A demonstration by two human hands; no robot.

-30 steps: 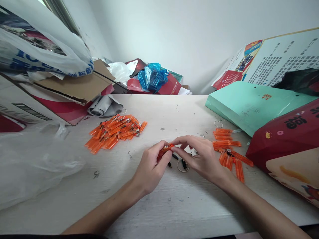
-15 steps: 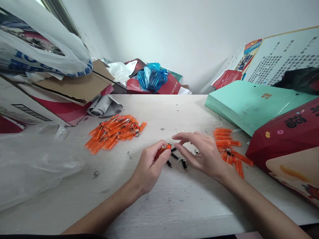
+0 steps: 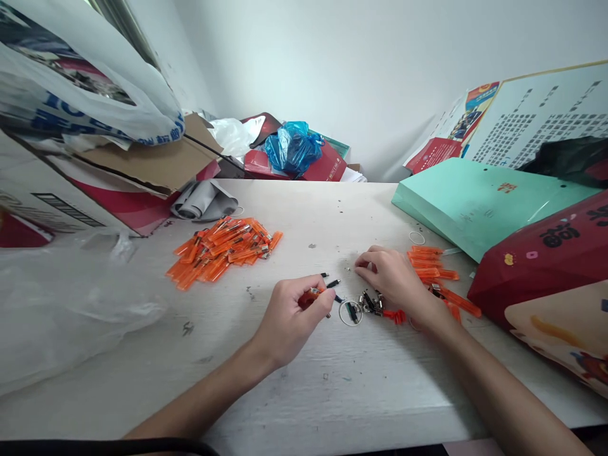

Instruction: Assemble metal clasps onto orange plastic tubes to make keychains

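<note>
My left hand (image 3: 297, 316) is closed around an orange see-through lighter (image 3: 311, 294), mostly hidden by the fingers. My right hand (image 3: 387, 272) is low over the table with thumb and fingertips pinched together; what they hold, if anything, is too small to make out. Between the hands lie small black parts (image 3: 334, 283) and a white rubber band (image 3: 350, 313) with more black pieces inside it. Beside the right wrist are a little heap of metal and black lighter parts (image 3: 371, 303) and some red pieces (image 3: 394, 316).
A pile of orange lighters (image 3: 225, 250) lies at left, with more lighters (image 3: 430, 273) at right. Clear plastic (image 3: 71, 310) covers the left side near a cardboard box (image 3: 142, 164). A mint-green bag (image 3: 479, 196) and a red bag (image 3: 546, 266) stand at right.
My right hand has moved away from the left hand, to the right and down to the table, its fingers closing into a pinch. The left hand keeps the lighter, slightly turned.
</note>
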